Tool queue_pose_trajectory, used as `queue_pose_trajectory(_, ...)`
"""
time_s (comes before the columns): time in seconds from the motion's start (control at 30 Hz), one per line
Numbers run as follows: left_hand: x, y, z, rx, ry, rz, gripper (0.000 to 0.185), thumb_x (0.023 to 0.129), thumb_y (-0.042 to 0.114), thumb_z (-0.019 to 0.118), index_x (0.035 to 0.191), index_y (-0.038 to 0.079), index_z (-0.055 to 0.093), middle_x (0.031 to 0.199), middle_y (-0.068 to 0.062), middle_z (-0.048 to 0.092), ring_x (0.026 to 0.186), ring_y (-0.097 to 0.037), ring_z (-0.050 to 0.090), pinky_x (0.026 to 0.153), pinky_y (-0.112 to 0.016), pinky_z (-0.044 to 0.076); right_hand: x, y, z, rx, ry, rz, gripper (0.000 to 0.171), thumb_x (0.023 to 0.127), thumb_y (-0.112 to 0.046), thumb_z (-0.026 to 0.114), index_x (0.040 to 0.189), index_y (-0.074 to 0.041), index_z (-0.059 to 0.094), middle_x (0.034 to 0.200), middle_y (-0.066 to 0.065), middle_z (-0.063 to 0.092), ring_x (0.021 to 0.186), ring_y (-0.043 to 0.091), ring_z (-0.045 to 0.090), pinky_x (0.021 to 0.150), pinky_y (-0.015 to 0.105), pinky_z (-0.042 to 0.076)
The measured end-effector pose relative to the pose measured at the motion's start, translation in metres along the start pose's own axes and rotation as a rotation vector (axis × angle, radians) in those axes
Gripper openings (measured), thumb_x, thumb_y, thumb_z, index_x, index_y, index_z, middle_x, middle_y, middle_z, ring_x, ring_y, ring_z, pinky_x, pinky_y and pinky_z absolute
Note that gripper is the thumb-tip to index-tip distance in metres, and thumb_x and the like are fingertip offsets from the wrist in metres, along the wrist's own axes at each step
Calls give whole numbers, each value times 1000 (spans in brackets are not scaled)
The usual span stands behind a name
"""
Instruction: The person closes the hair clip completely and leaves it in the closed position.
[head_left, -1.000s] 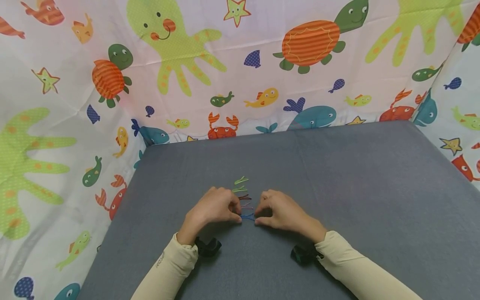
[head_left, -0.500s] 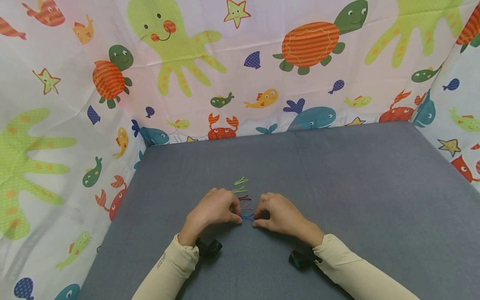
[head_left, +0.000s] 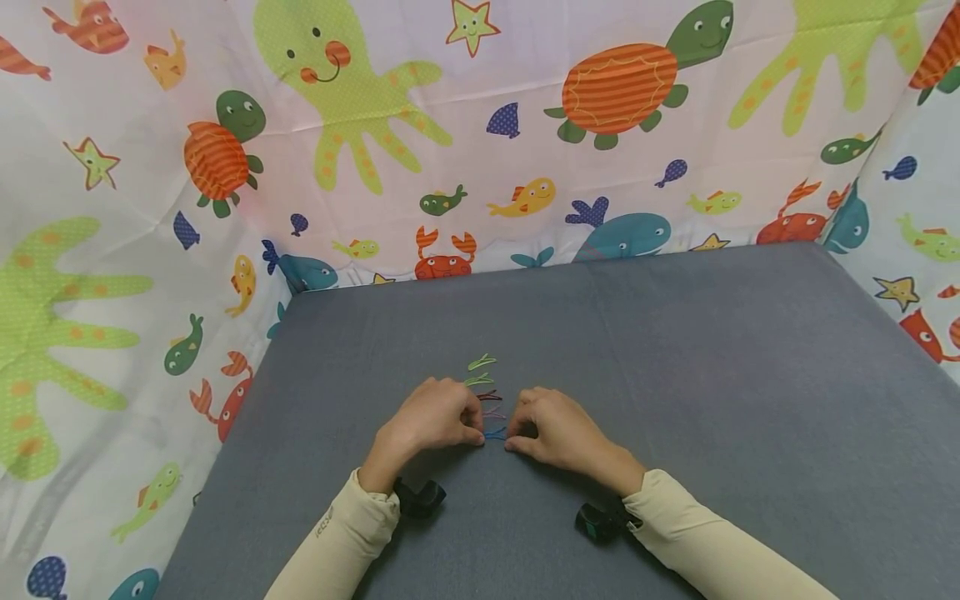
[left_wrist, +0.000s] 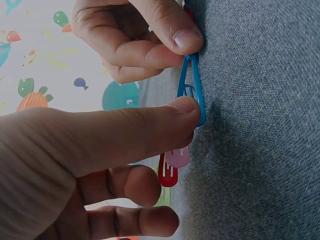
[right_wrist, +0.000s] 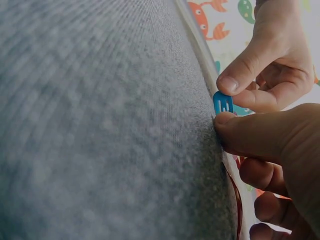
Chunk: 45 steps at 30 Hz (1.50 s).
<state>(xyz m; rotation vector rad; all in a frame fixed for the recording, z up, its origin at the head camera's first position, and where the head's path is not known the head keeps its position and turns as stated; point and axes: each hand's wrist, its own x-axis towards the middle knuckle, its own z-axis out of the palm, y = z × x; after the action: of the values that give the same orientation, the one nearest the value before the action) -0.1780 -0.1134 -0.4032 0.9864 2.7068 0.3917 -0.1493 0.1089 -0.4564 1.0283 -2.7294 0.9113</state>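
Observation:
A blue snap hair clip lies on the grey cloth tabletop, nearest me in a short row of clips. My left hand pinches its left end between thumb and forefinger. My right hand pinches the right end. In the left wrist view the blue clip sits between my left thumb and the right hand's fingertips. In the right wrist view only the blue clip's end shows between the fingers. Both hands have curled fingers.
Beyond the blue clip lie a pink clip, a dark red clip and two green clips. A sea-animal printed curtain walls in the table at the back and both sides. Grey cloth stretches wide to the right.
The right hand and forearm have crept slightly to the left, closer to the left hand. Both hands stay on the blue clip; the row of clips has not moved.

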Motion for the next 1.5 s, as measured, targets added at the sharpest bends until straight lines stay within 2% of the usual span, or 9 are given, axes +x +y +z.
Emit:
queue_pose_trajectory(0.47, 0, 0, 0, -2, 9, 10, 17, 78, 29, 87, 68, 28, 73, 61, 18, 59, 54, 0, 49, 53, -25, 38, 0, 0, -1, -5, 4, -7, 8, 82, -24, 86, 81, -24, 78, 82, -11, 63, 75, 4, 56, 67, 24, 46)
queue_pose_trajectory(0.9, 2, 0, -2, 34, 75, 45, 17, 79, 30, 87, 70, 29, 73, 69, 20, 64, 60, 2, 51, 60, -25, 40, 2, 1, -5, -15, 35, 0, 6, 82, -21, 86, 84, -20, 80, 78, -9, 60, 71, 5, 52, 65, 24, 42)
queue_pose_trajectory(1.13, 2, 1, -3, 34, 100, 53, 14, 81, 30, 86, 73, 29, 74, 70, 19, 65, 61, 2, 51, 58, -24, 40, 2, 2, -10, -13, 31, -16, 5, 83, -19, 85, 84, -19, 80, 79, -8, 60, 71, 6, 51, 66, 24, 42)
queue_pose_trajectory(1.37, 6, 3, -1, 38, 181, 73, 9, 85, 28, 82, 79, 28, 75, 64, 16, 58, 56, -1, 46, 53, -22, 35, 3, 6, -21, 0, 59, -4, 4, 86, -18, 82, 84, -18, 79, 82, -8, 63, 74, 9, 56, 68, 25, 46)
queue_pose_trajectory(1.5, 8, 4, 1, 42, 235, 89, 6, 84, 28, 83, 84, 25, 78, 65, 16, 59, 56, 0, 45, 52, -21, 34, 4, 7, -27, 23, 67, 10, 4, 86, -16, 82, 84, -18, 79, 83, -8, 64, 75, 11, 57, 67, 25, 46)
